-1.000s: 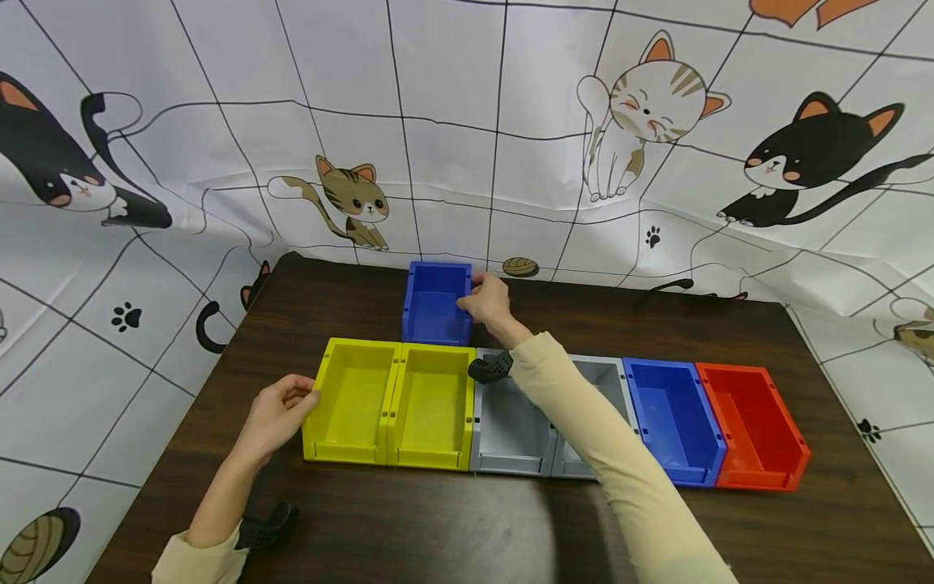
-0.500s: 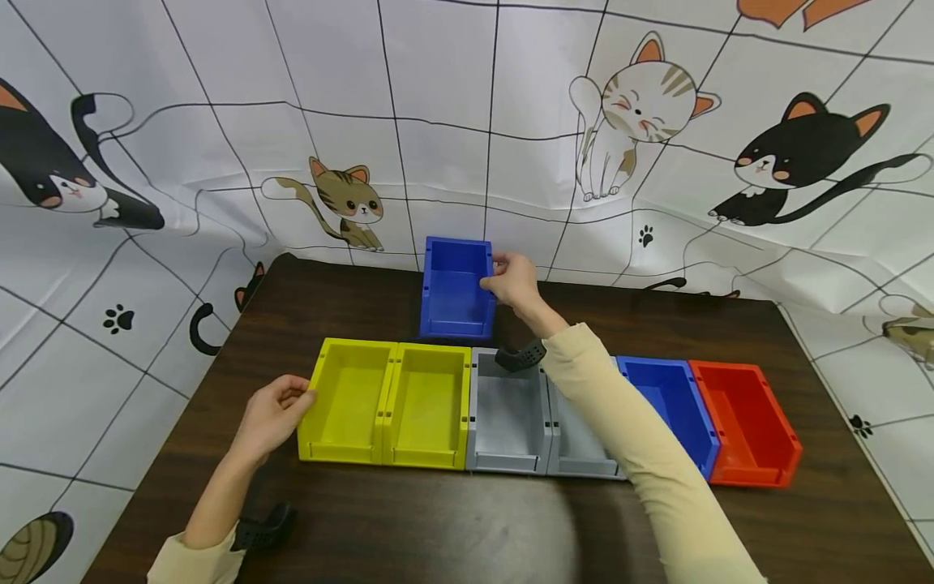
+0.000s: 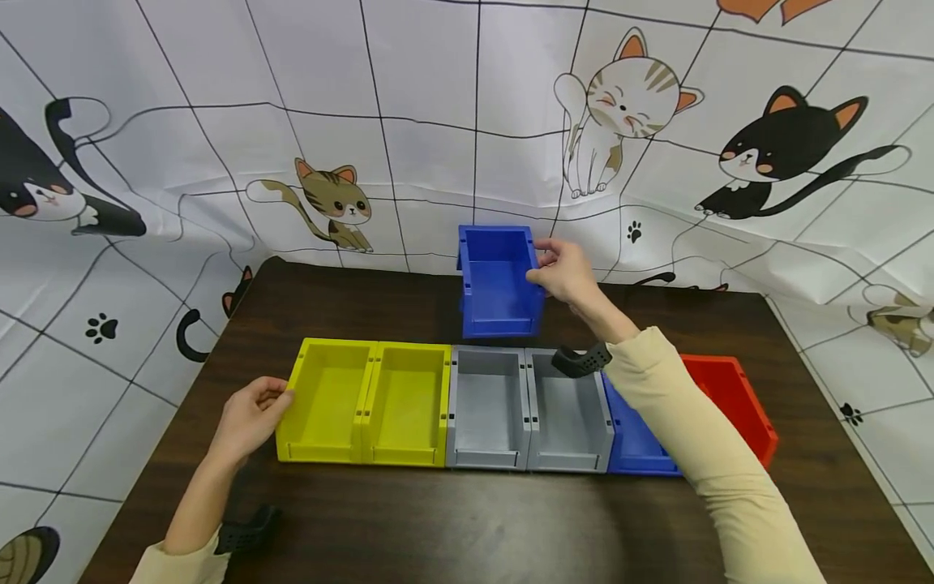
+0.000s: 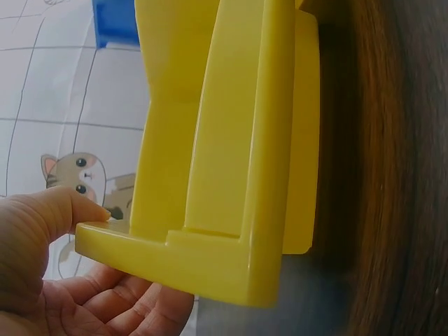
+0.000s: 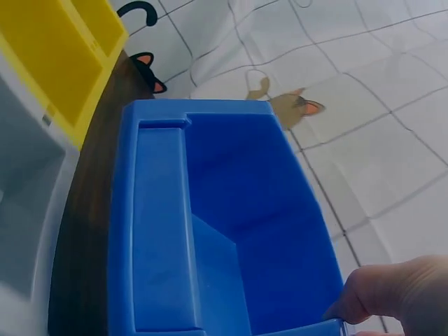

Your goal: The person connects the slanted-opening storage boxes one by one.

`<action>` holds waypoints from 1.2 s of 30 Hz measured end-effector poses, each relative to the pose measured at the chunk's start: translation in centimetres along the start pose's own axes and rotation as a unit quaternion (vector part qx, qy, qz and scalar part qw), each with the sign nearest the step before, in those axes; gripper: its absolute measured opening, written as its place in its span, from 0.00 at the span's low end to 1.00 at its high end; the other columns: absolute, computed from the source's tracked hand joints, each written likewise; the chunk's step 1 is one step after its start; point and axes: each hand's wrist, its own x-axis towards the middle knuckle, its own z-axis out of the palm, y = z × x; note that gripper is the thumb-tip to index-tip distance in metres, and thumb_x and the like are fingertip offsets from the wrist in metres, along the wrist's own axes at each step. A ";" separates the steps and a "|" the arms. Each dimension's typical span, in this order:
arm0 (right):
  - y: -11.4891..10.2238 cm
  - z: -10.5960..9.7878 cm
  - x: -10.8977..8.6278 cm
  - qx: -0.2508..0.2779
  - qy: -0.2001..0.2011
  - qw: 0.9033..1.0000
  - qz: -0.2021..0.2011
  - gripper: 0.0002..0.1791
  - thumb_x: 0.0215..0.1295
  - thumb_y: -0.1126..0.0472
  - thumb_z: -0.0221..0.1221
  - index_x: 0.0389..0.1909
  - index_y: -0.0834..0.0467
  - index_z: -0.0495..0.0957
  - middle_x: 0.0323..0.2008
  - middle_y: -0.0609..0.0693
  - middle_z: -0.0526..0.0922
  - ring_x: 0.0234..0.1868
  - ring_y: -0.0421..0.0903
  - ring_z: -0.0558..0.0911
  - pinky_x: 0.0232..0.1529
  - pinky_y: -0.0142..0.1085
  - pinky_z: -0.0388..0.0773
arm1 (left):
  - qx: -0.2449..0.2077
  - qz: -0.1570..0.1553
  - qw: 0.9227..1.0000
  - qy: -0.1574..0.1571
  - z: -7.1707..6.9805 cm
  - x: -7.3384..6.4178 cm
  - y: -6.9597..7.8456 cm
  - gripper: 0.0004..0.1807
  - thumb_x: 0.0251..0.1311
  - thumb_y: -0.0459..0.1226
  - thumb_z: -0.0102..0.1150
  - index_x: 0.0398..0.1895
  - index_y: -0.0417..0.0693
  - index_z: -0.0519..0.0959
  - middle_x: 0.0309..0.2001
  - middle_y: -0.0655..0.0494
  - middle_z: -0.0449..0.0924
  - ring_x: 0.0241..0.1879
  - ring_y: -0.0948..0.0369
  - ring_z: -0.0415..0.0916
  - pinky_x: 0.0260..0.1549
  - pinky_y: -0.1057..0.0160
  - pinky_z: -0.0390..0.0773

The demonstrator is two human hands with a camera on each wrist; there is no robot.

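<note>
My right hand (image 3: 569, 272) pinches the right wall of a blue storage bin (image 3: 499, 284), thumb inside and fingers outside. It is raised behind the row of bins; the right wrist view shows the blue bin's interior (image 5: 259, 210) with nothing in it. My left hand (image 3: 251, 415) grips the outer wall of the leftmost yellow bin (image 3: 324, 397). In the left wrist view the thumb (image 4: 80, 210) lies over that wall's edge and the fingers are curled beneath.
Side by side in the row stand a second yellow bin (image 3: 406, 397), two grey bins (image 3: 489, 405), another blue bin (image 3: 635, 438) and a red bin (image 3: 730, 397). My right sleeve (image 3: 700, 438) covers part of the last two. A cat-print sheet (image 3: 438, 146) hangs behind the dark wooden table (image 3: 409, 527).
My right hand has carried the blue bin up and rightward, from behind the yellow bins to behind the grey ones. The left hand keeps its grip on the yellow bin.
</note>
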 end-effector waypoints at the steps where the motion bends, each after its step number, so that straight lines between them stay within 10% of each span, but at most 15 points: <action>1: 0.2 -0.5 -0.2 -0.005 0.000 1.000 -0.002 0.30 0.53 0.71 0.59 0.61 0.65 0.68 0.37 0.58 0.76 0.31 0.46 0.77 0.29 0.40 0.81 | 0.001 -0.001 1.000 0.001 -0.1 0.0 -0.1 0.16 0.66 0.35 0.50 0.47 0.27 0.71 0.42 0.33 0.76 0.40 0.48 0.76 0.31 0.73 0.75; 21: 5.8 -13.0 -7.3 -0.108 0.047 0.992 -0.038 0.28 0.56 0.69 0.58 0.59 0.70 0.68 0.42 0.68 0.78 0.27 0.28 0.74 0.27 0.21 0.73 | 0.020 -0.031 0.999 0.028 -1.8 -0.1 -1.3 0.20 0.67 0.39 0.48 0.48 0.26 0.71 0.43 0.33 0.75 0.36 0.54 0.73 0.25 0.76 0.71; 29: 9.4 -18.1 -10.6 -0.101 0.086 0.990 -0.051 0.26 0.57 0.73 0.58 0.58 0.73 0.68 0.27 0.30 0.75 0.26 0.26 0.73 0.26 0.19 0.72 | 0.024 -0.023 0.999 0.029 -1.8 0.0 -1.2 0.19 0.67 0.38 0.47 0.47 0.26 0.72 0.41 0.35 0.75 0.32 0.62 0.71 0.25 0.75 0.72; 36: 12.5 -21.4 -13.1 -0.047 0.112 0.992 -0.030 0.28 0.58 0.75 0.56 0.47 0.36 0.73 0.27 0.23 0.74 0.26 0.23 0.75 0.23 0.19 0.72 | 0.024 -0.030 0.999 0.025 -1.6 0.1 -1.1 0.19 0.67 0.38 0.47 0.48 0.26 0.71 0.41 0.35 0.75 0.33 0.60 0.71 0.24 0.75 0.72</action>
